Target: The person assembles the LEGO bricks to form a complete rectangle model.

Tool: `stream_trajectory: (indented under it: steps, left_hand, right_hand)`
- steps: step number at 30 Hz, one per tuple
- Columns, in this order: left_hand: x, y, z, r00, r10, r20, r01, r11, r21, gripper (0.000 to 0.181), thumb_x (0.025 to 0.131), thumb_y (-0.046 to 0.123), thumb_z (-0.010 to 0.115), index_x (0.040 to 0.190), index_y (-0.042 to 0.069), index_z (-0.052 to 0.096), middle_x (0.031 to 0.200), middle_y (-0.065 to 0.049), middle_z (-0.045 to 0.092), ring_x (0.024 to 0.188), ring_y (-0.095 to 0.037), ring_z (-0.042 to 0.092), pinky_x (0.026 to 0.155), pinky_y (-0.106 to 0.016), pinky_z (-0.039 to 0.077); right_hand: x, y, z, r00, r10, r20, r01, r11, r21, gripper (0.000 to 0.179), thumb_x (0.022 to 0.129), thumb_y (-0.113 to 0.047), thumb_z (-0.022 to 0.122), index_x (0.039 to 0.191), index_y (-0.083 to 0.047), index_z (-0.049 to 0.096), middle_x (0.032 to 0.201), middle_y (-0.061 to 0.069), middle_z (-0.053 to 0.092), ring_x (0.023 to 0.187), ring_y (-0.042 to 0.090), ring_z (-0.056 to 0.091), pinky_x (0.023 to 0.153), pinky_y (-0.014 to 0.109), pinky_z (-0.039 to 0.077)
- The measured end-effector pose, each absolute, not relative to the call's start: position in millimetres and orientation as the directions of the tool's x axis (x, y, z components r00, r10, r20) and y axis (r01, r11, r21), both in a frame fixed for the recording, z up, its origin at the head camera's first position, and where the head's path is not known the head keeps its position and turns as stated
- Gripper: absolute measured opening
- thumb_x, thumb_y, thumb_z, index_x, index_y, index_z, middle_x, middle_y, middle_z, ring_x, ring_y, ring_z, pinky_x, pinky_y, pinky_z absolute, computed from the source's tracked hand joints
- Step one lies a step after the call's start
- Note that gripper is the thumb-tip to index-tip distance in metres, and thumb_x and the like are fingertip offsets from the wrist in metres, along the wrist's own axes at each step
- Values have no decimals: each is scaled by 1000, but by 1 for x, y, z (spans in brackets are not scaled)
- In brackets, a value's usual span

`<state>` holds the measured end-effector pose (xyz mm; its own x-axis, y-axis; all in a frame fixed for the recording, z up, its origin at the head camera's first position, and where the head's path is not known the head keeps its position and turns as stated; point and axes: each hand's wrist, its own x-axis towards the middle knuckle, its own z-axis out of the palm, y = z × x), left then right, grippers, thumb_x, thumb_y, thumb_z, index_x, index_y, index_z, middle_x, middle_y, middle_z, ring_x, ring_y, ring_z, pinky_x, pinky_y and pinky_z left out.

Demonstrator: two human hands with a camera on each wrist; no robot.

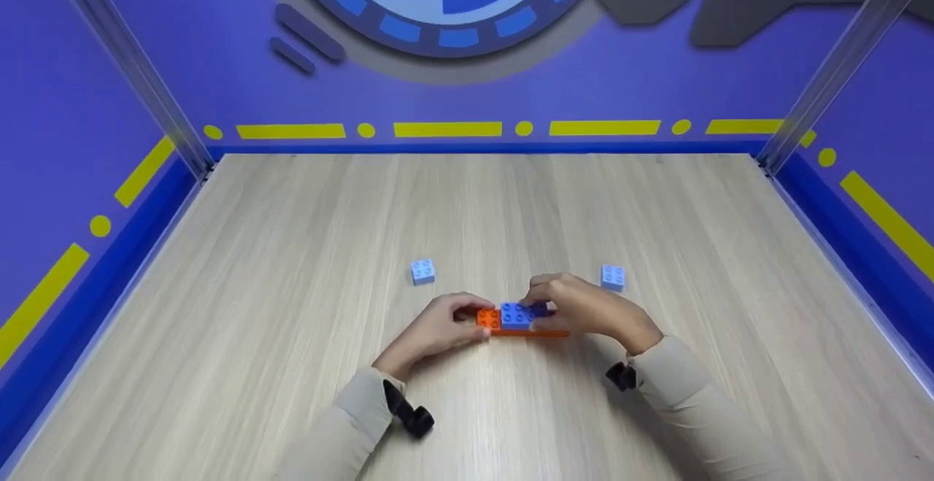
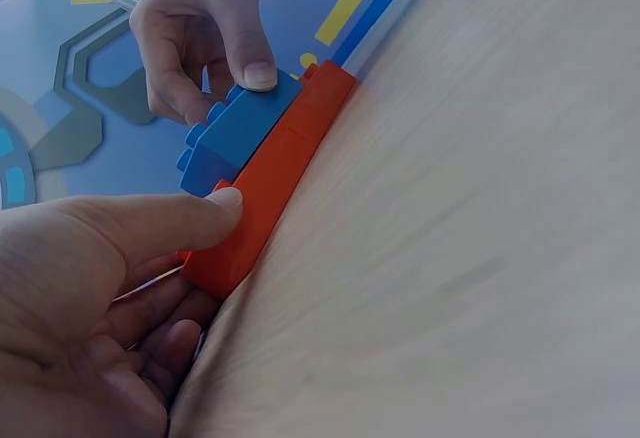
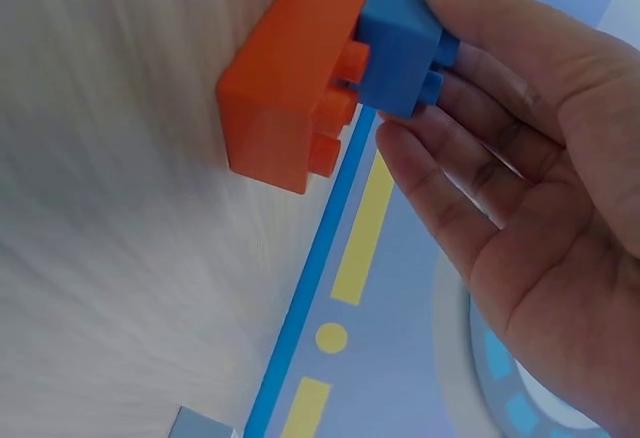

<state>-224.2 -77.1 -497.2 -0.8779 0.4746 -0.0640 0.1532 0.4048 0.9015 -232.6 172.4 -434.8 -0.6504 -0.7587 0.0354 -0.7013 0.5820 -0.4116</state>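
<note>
A long orange toy brick (image 1: 551, 333) lies on the table, studs up, in front of the person. On top of it sits a blue brick (image 1: 514, 314), leaving orange studs bare at both ends. The left hand (image 1: 445, 324) grips the orange brick's left end, its thumb on the near side, as the left wrist view shows. From the right, the right hand (image 1: 584, 308) pinches the blue brick between thumb and fingers. In the right wrist view, the blue brick (image 3: 400, 38) stands back from the end of the orange brick (image 3: 275, 108). The fingertips behind the bricks are partly hidden.
Two small light blue bricks stand on the wooden table (image 1: 292, 247) beyond the hands: one light blue brick (image 1: 422, 271) at left, another light blue brick (image 1: 612, 277) just behind the right hand. Purple-blue panels (image 1: 204, 87) wall the table's back and sides.
</note>
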Motion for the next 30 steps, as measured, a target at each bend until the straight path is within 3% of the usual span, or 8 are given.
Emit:
stream_trajectory:
  steps: [13, 19, 30]
  left_hand:
    - [-222, -74, -498, -882, 471, -39, 170, 394, 903, 38, 82, 18, 74, 119, 13, 67, 120, -5, 65, 106, -18, 56, 94, -37, 44]
    - [-226, -73, -498, -878, 477, -33, 177, 388, 905, 38, 82, 17, 73, 119, 13, 67, 119, -4, 65, 102, -15, 56, 89, -31, 45]
    - [-225, -78, -495, -886, 459, -70, 140, 408, 902, 39, 82, 16, 73, 120, 12, 66, 116, -6, 65, 96, -15, 55, 85, -31, 45]
  right_hand:
    - [-235, 176, -434, -653, -757, 11, -700, 598, -390, 24, 83, -13, 74, 105, -4, 72, 94, 3, 65, 82, 12, 57, 73, 28, 53]
    - [-236, 178, -437, -666, -745, 39, -685, 590, -426, 24, 83, -11, 73, 106, -4, 71, 98, 4, 66, 89, 15, 62, 79, 35, 55]
    - [-234, 172, -438, -687, -727, 20, -660, 612, -436, 27, 85, -14, 73, 110, -4, 70, 102, 4, 66, 91, 14, 61, 81, 35, 55]
